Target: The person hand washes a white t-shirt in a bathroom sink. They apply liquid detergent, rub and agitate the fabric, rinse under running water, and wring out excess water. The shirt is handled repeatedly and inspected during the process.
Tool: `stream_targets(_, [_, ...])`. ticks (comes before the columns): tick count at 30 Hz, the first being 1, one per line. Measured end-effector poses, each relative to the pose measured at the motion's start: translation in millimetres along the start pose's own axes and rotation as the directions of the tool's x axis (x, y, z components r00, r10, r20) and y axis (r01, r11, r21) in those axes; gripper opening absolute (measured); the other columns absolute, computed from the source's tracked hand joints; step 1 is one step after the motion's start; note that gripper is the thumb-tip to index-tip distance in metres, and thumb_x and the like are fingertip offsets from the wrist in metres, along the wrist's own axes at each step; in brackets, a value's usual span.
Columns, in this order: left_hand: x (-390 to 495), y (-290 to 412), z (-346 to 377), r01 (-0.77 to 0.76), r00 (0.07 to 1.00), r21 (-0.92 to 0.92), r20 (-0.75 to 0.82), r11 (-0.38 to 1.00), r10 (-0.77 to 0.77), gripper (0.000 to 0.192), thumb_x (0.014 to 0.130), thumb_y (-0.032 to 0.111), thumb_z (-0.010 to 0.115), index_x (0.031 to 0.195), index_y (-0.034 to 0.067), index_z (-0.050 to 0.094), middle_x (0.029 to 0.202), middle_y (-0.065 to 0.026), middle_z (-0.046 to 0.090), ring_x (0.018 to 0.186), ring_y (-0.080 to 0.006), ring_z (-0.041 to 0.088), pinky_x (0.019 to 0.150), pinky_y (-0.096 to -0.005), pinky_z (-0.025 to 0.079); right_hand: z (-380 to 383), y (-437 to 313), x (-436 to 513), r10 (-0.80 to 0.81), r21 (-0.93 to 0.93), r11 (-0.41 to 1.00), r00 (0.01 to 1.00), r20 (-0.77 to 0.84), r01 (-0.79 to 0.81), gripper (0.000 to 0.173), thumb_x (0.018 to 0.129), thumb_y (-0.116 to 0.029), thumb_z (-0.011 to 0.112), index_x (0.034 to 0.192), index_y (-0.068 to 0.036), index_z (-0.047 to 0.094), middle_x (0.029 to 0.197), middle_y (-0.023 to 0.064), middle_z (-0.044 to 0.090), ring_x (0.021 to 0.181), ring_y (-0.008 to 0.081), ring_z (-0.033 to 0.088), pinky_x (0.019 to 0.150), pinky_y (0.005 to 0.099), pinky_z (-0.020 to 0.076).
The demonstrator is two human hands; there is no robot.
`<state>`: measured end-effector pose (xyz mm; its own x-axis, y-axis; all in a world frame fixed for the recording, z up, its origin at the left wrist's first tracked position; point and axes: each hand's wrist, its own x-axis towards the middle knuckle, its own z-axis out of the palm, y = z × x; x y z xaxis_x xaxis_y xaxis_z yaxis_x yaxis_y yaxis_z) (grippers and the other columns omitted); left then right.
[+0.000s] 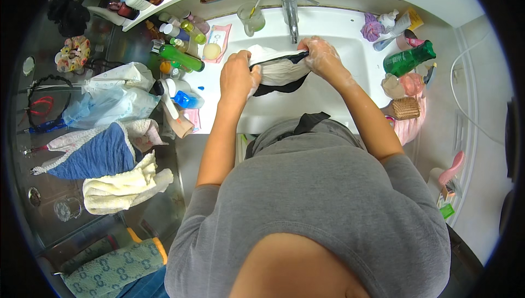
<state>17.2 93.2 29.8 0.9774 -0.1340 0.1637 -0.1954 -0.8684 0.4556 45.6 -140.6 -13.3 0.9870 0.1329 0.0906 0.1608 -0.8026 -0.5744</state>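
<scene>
A white cloth item with black edging (283, 71) is stretched between my two hands over the white washbasin (346, 107). My left hand (240, 74) grips its left end, thumb on the near side. On the other end my right hand (325, 58) has hold of the black edge, and soap suds coat its fingers and wrist. A black flap hangs from the underside of the cloth. Just beyond, the chrome faucet (290, 12) points down into the basin; I see no water running from it.
Left of the basin stand bottles, including a green one (180, 56), and a round soap bar (211, 51). A glass mug (251, 18) holds a toothbrush. To the right lie a dark green bottle (409, 58) and a wooden hairbrush (404, 108). Towels (92, 154) hang at far left.
</scene>
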Motion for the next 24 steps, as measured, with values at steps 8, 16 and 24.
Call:
stream_targets(8, [3.1, -23.0, 37.9, -0.027, 0.997, -0.314, -0.071, 0.949, 0.004, 0.027, 0.077, -0.001, 0.060, 0.103, 0.004, 0.064, 0.089, -0.0129, 0.065, 0.074, -0.0229, 0.061, 0.071, -0.0319, 0.049, 12.1, 5.5, -10.4, 0.161, 0.735, 0.461, 0.861, 0.482, -0.498, 0.020, 0.088, -0.009, 0.057, 0.105, -0.011, 0.068, 0.091, 0.0042, 0.066, 0.088, 0.0158, 0.061, 0.084, 0.0279, 0.0463])
stream_targets(16, [10.8, -12.3, 48.8, -0.064, 0.997, -0.211, -0.046, 0.975, 0.056, 0.033, 0.076, 0.006, 0.070, 0.106, 0.011, 0.058, 0.094, -0.0081, 0.054, 0.075, -0.0247, 0.060, 0.069, -0.0359, 0.048, 2.1, 0.4, -10.6, -0.253, 0.642, -0.448, 0.777, 0.577, -0.623, 0.036, 0.089, -0.025, 0.050, 0.102, 0.004, 0.065, 0.104, 0.0152, 0.069, 0.095, 0.0291, 0.066, 0.092, 0.0410, 0.0506])
stream_targets(24, [6.5, 4.9, 41.8, -0.079, 0.991, -0.276, 0.079, 0.958, 0.105, 0.044, 0.075, 0.013, 0.077, 0.113, 0.010, 0.055, 0.101, -0.0103, 0.052, 0.093, -0.0271, 0.057, 0.083, -0.0369, 0.049, -14.8, 3.5, -13.5, -0.325, 0.482, -0.726, 0.862, 0.388, -0.490, 0.042, 0.093, -0.033, 0.049, 0.112, 0.002, 0.063, 0.114, 0.0206, 0.067, 0.107, 0.0383, 0.063, 0.100, 0.0530, 0.0462])
